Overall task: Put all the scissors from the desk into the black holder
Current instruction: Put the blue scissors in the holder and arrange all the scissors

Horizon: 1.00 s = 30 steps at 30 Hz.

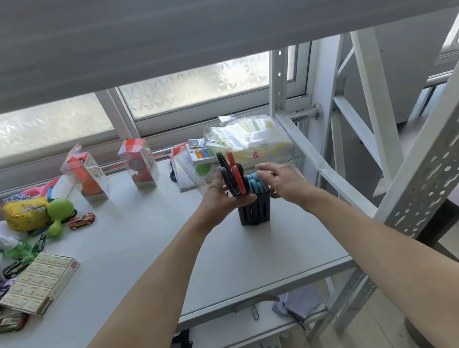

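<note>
Over the black holder (255,210), our left hand (219,196) grips red-and-black scissors (233,174); our right hand (282,180) pinches its rim beside blue handles (255,183).

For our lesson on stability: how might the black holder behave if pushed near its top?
The black holder looks tall and narrow-based, so probably tippy. Scissor handles crowd its top, likely raising its balance point. The right hand seems to steady it.

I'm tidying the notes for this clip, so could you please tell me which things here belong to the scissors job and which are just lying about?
Part of the job:
black holder
red and black scissors in the left hand
blue scissors already in the holder
right hand at the holder

Just lying about:
toy car
green toy
yellow pouch
two clear boxes
</note>
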{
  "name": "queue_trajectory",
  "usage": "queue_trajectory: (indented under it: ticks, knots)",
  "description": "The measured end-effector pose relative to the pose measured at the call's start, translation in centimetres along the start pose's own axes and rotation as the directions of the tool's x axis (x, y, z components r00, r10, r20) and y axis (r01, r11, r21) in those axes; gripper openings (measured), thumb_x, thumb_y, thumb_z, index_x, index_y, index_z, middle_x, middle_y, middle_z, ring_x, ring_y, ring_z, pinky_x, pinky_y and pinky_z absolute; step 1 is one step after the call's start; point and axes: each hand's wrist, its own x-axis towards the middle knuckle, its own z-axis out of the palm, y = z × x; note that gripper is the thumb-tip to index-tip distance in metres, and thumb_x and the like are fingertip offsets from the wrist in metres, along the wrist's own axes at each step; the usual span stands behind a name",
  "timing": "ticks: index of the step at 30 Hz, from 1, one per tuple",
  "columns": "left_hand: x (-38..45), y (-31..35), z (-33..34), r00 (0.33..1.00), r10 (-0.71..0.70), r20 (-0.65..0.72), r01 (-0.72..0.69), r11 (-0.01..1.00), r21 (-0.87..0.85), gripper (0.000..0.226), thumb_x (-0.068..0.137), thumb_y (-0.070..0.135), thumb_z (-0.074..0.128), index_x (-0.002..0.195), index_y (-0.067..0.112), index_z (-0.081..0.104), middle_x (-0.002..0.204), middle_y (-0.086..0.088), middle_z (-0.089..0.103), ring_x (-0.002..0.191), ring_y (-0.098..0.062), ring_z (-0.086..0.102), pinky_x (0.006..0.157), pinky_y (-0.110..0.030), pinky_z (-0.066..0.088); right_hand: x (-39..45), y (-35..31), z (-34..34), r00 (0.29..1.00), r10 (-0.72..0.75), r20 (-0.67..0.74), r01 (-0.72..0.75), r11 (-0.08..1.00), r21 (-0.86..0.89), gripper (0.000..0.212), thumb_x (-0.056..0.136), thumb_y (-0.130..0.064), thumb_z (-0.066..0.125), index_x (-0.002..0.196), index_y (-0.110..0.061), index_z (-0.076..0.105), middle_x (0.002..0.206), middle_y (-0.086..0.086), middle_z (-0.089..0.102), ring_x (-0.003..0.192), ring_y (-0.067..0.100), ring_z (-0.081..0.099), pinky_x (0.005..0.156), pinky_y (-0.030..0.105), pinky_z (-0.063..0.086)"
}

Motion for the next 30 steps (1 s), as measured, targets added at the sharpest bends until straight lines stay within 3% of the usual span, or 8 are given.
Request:
queue_trajectory:
  ticks: [2,5,8,11,15,20,24,30]
  knots:
    - [0.3,0.0,-0.2,0.999,-0.015,0.029,0.015,1.000,0.016,0.078,0.066,0.036,0.088,0.133,0.015,0.055,0.119,-0.002,0.069,0.113,-0.016,0.065,0.096,-0.030,0.055,0.0,0.5,0.4,1.000,0.005,-0.011,-0.004,1.000,0.029,0.039,0.099,-0.037,0.048,0.134,-0.019,0.054,0.121,0.010,0.060,0.104,0.026,0.060,0.084,0.039,0.054]
    - [0.3,0.3,-0.2,1.000,-0.017,0.019,0.016,0.999,0.034,0.075,0.067,0.033,0.088,0.133,0.014,0.057,0.119,-0.002,0.069,0.113,-0.017,0.066,0.098,-0.032,0.054,-0.1,1.0,0.8,1.000,0.008,-0.015,-0.007,0.999,0.045,0.046,0.097,-0.048,0.046,0.134,-0.023,0.052,0.117,0.003,0.059,0.107,0.021,0.057,0.091,0.038,0.050]
    - [0.2,0.0,0.1,0.999,0.008,-0.052,-0.006,0.999,0.035,0.064,0.069,0.023,0.087,0.127,0.013,0.062,0.114,-0.003,0.071,0.110,-0.021,0.067,0.095,-0.032,0.056,-0.1,1.3,1.6,1.000,0.015,-0.026,-0.013,0.999,0.043,0.054,0.088,-0.061,0.052,0.131,-0.029,0.052,0.099,-0.002,0.059,0.093,0.018,0.055,0.082,0.035,0.048]
    - [0.1,-0.4,0.0,0.999,0.002,-0.037,-0.002,1.000,0.017,0.066,0.069,0.029,0.087,0.128,0.016,0.062,0.115,-0.001,0.071,0.112,-0.020,0.066,0.099,-0.038,0.054,0.1,1.3,1.8,0.999,0.012,-0.037,-0.010,0.998,0.058,0.052,0.085,-0.058,0.059,0.128,-0.029,0.054,0.096,-0.002,0.056,0.092,0.019,0.056,0.083,0.036,0.049]
    - [-0.2,0.5,-0.7,0.994,0.020,0.108,-0.027,0.997,0.066,0.081,0.070,0.042,0.084,0.140,0.025,0.046,0.131,0.004,0.059,0.123,-0.014,0.056,0.100,-0.028,0.047,0.3,1.3,1.5,1.000,0.014,-0.024,-0.012,0.996,0.087,0.048,0.084,-0.056,0.061,0.125,-0.030,0.057,0.094,-0.002,0.058,0.097,0.021,0.058,0.087,0.037,0.051]
    - [-0.1,1.1,-1.3,0.994,-0.033,0.106,0.024,0.997,0.079,0.082,0.073,0.040,0.083,0.141,0.026,0.039,0.131,0.001,0.055,0.119,-0.016,0.056,0.098,-0.034,0.051,0.4,1.6,1.5,1.000,0.000,0.005,0.000,0.994,0.106,0.048,0.084,-0.055,0.062,0.125,-0.030,0.058,0.093,-0.001,0.057,0.101,0.025,0.060,0.094,0.043,0.052]
    - [-0.2,1.2,-0.9,0.998,-0.048,0.052,0.043,0.995,0.092,0.072,0.075,0.027,0.084,0.137,0.020,0.047,0.110,0.012,0.060,0.102,-0.002,0.055,0.078,-0.017,0.048,0.4,1.4,1.5,1.000,0.000,0.019,-0.001,0.995,0.098,0.048,0.084,-0.055,0.062,0.125,-0.031,0.058,0.092,-0.003,0.056,0.096,0.021,0.058,0.094,0.042,0.052]
    - [-0.2,0.3,-0.9,1.000,-0.016,-0.005,0.017,0.997,0.072,0.061,0.076,0.021,0.083,0.132,0.017,0.059,0.119,-0.001,0.068,0.106,-0.011,0.059,0.086,-0.022,0.047,-0.3,1.2,2.0,1.000,0.009,0.002,-0.009,0.993,0.114,0.053,0.088,-0.052,0.058,0.135,-0.027,0.053,0.106,0.001,0.057,0.102,0.021,0.057,0.093,0.036,0.048]
